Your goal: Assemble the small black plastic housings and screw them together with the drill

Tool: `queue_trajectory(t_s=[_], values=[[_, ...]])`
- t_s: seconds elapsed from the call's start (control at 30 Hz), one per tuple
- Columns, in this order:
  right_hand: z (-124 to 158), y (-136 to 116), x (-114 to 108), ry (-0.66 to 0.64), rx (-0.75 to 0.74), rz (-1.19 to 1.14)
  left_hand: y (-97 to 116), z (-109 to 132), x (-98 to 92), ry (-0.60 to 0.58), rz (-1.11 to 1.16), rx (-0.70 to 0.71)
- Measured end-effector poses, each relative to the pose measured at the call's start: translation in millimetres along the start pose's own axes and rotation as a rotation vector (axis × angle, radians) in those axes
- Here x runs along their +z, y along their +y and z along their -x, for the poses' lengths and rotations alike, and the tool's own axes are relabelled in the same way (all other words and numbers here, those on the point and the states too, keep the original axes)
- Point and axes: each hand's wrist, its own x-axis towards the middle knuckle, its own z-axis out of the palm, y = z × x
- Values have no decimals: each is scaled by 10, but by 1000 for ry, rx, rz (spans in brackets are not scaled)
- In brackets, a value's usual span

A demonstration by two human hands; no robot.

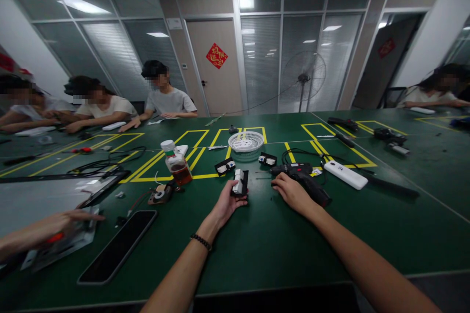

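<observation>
Gripping the black-and-white part [239,182] now in the left hand [226,202], over the green table [257,247] — pinched at its edges, probably to leave the white face in sight! Down by the drill [307,180] with the right hand [293,195], loosely bent — can't tell whether grasping anything.

white-and-black block [238,182] | long side pointing away | in left hand [226,200]

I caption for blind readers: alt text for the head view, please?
The left hand holds a black-and-white part over a green table; the right hand is near a black drill. A white basket sits beyond.
</observation>
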Motion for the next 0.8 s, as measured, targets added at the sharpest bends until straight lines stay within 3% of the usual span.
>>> queue_trajectory(t_s=[0.23,0.57,0.8], values=[[-105,-154,-21,57,-1,-121,-53,-15,3,-35,-50,29],[-572,-517,63,116,4,-414,-52,22,54,-67,-148,85],[-542,-526,231,147,-4,-408,-59,59,97,-63,-213,125]])
